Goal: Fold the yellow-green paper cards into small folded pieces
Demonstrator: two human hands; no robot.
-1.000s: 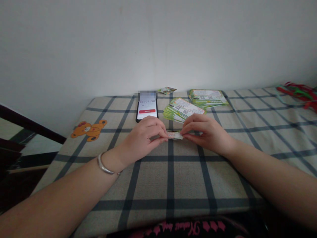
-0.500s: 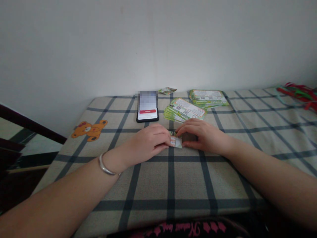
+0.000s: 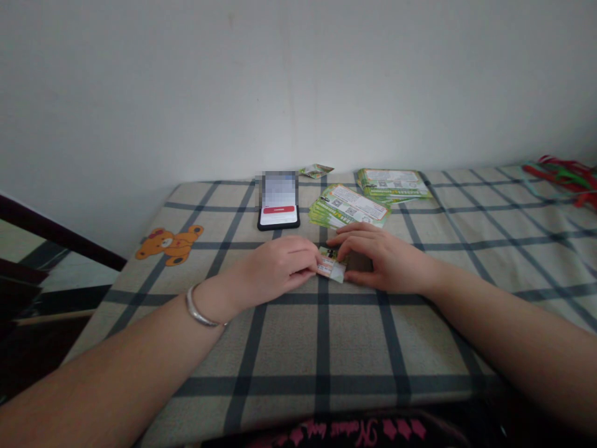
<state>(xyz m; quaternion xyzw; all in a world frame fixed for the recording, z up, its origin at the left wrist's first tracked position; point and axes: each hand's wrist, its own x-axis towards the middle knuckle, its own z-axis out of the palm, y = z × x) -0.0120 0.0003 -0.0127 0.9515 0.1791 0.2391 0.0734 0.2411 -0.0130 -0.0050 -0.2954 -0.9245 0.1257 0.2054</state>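
A small folded printed card (image 3: 331,265) with green, orange and white print lies tilted on the checked cloth (image 3: 321,348) between my hands. My left hand (image 3: 275,269), wearing a silver bangle (image 3: 199,310), has its fingertips at the card's left end. My right hand (image 3: 387,260) arches over the card's right end, and its fingers hide part of it. A fanned pile of green-edged printed cards (image 3: 349,206) lies just beyond my right fingers.
A neater stack of similar cards (image 3: 393,184) lies farther back. A smartphone (image 3: 278,214) showing a blurred screen lies beyond my left hand, with a small foil packet (image 3: 316,171) behind it. Red and green ribbons (image 3: 562,180) lie at the far right corner, against a white wall.
The card has gone from a narrow strip pinched between my fingertips to a wider, tilted piece lying lower on the cloth. My right hand has spread over it.
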